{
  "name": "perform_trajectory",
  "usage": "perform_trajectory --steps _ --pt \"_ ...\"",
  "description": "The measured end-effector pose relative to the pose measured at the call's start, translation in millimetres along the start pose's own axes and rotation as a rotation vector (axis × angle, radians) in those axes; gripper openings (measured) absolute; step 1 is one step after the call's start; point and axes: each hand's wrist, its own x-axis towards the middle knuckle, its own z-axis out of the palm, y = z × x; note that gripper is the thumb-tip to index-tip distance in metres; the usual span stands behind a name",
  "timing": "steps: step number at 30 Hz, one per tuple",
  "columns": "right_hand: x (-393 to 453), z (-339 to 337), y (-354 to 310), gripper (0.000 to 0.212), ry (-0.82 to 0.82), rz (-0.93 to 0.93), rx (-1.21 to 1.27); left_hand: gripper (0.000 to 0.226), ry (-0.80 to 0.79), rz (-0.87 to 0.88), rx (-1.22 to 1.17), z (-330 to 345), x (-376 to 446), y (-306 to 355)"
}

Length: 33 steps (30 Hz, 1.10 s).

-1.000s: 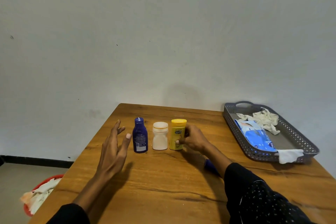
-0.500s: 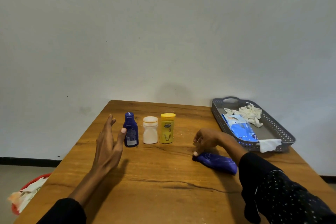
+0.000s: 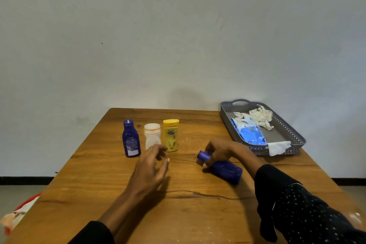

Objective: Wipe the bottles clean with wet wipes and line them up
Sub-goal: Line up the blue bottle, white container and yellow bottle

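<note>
Blue lying bottle now sits under the right hand, fingers curled round its cap end, having left the yellow bottle in the row, while the left hand, open and empty, drifts rightward: likely next to be wiped.

Plain home room: wooden table against bare wall

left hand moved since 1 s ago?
Yes. The left hand has swung right: it was left of the dark blue bottle, and now sits in front of the white bottle.
</note>
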Motion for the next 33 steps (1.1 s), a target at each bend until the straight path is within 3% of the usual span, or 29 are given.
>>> perform_trajectory --steps 5,9,14,33 --pt "-4.8 -17.1 -2.3 0.048 0.318 -0.204 0.283 0.052 -0.24 -0.037 -0.063 23.4 14.3 15.7" --pt "3.2 -25.8 -12.1 0.051 0.535 -0.266 0.429 0.056 -0.267 -0.037 -0.056 29.6 19.3 16.1" --pt "25.1 -20.2 -22.1 0.06 0.669 -0.248 0.51 0.058 -0.296 -0.1 -0.019 25.8 8.3 1.0" --pt "36.2 -11.6 -31.2 0.059 0.571 -0.24 0.514 0.058 -0.311 -0.208 -0.062 14.1 -5.1 -11.0"
